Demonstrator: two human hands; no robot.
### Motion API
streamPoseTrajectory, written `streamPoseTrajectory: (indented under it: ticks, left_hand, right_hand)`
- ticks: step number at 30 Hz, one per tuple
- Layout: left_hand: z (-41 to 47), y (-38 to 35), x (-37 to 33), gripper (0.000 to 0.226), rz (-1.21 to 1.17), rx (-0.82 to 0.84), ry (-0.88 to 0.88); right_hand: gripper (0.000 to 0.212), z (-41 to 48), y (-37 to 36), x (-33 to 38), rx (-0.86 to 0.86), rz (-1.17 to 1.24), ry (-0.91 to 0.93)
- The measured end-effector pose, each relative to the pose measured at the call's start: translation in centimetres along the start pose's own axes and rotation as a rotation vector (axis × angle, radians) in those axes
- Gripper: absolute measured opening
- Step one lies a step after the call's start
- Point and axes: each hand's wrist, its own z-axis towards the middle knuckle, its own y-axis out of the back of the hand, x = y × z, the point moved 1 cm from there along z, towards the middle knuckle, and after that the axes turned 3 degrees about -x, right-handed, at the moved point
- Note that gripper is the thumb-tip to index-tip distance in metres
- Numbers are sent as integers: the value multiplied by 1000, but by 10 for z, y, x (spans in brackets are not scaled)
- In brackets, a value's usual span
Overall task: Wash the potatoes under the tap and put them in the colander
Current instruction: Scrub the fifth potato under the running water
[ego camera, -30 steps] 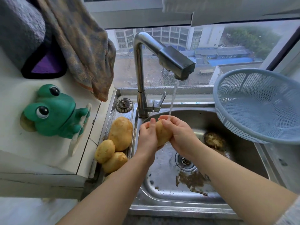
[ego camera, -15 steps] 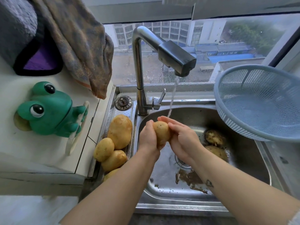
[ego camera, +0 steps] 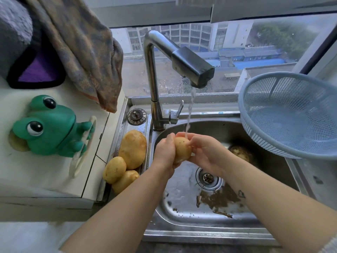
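Rolling the potato (ego camera: 182, 150) out from under the right hand (ego camera: 207, 155), far more skin showing than a second ago, set on end against the left hand (ego camera: 164, 152). Uncovering the drain (ego camera: 207, 178) again. Back down to one muddy potato (ego camera: 239, 152) visible past the right wrist, from two.

Left hand (ego camera: 164, 152), right hand (ego camera: 207, 154): bare. Left forearm (ego camera: 116, 207) bare right back from my grip. Right forearm (ego camera: 273, 209) bare, small dark mark (ego camera: 241, 194) partway back. Grey sleeve (ego camera: 331, 243) edge furthest back.
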Motion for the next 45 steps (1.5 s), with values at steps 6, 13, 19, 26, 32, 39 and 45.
streamPoseTrajectory:
  ticks: [6,13,19,26,32,39,45]
  left_hand:
    - [4,-2,1,38,81,-16,-103]
    - [3,-1,0,37,103,-8,-139]
    - [3,-1,-1,35,111,-37,-209]
    - [3,6,1,35,13,-24,-215]
    - [3,5,0,34,35,-17,-229]
    - [3,5,-1,36,45,-6,-215]
    - [3,6,-3,37,50,12,-152]
  right_hand:
    - [35,0,-3,2,-23,25,-12]
    - [39,0,-1,2,7,63,-12]
    - [29,5,-5,-3,-59,101,29]
    - [36,2,-6,-3,32,106,55]
    - [34,2,-8,-1,13,33,66]
    - [34,1,-8,-1,7,57,44]
    - [26,3,-10,-2,16,38,76]
